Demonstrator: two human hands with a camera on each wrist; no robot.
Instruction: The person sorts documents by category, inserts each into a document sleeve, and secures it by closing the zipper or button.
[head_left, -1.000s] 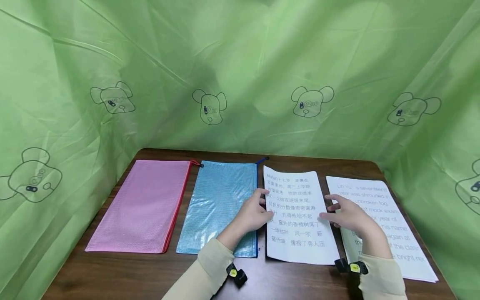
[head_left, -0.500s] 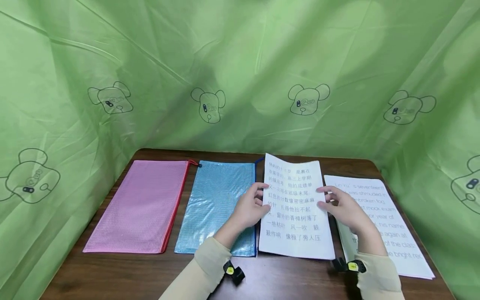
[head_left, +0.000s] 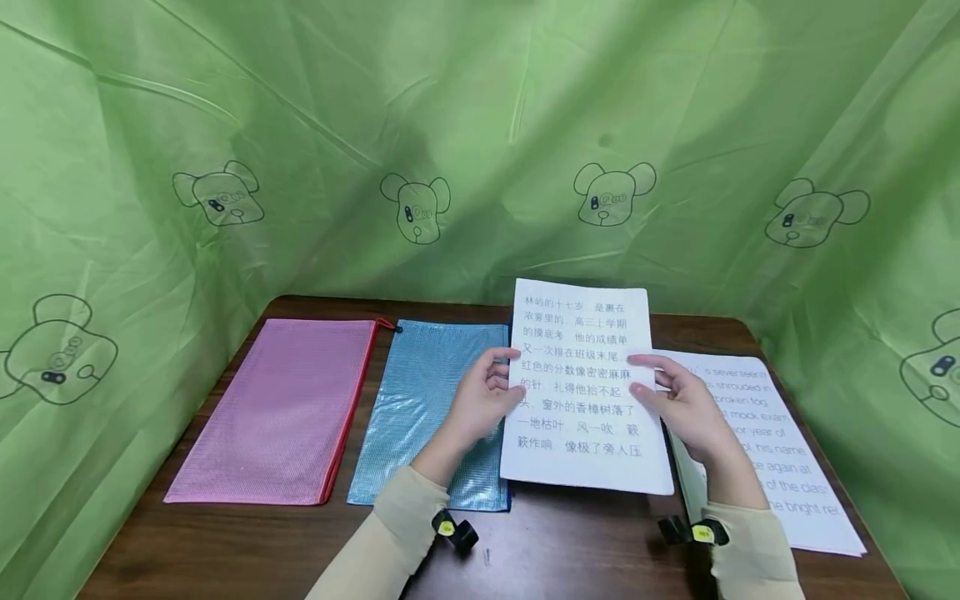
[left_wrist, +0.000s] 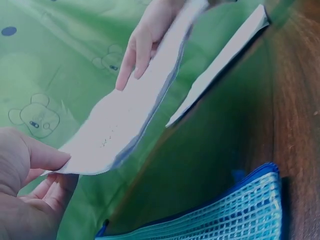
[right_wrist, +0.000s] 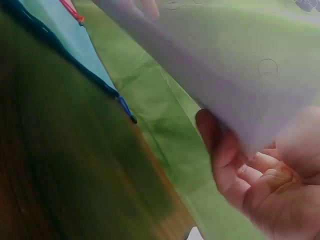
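Observation:
My left hand point(head_left: 483, 392) and right hand point(head_left: 682, 400) hold a stack of white paper point(head_left: 577, 387) printed with Chinese text, one at each long side. In the left wrist view the left thumb lies on top of the paper point(left_wrist: 112, 132) with fingers beneath, pinching its edge; the stack bows slightly and hangs above the table. The right wrist view has the right hand point(right_wrist: 265, 180) curled at the opposite edge. Just left of and partly behind the stack lies a blue mesh zipper pouch point(head_left: 420, 400). Under the right forearm is another stack of paper with English text point(head_left: 795, 467).
A pink mesh zipper pouch point(head_left: 277, 408) with red trim lies at the left of the dark wooden table point(head_left: 570, 550). A green curtain point(head_left: 480, 100) with bear-head drawings hangs behind the table and at both sides.
Both hands have lifted the Chinese-text stack off the table, raising it and shifting it slightly left, so its lower edge has come up. The pouches and the English-text stack have stayed put.

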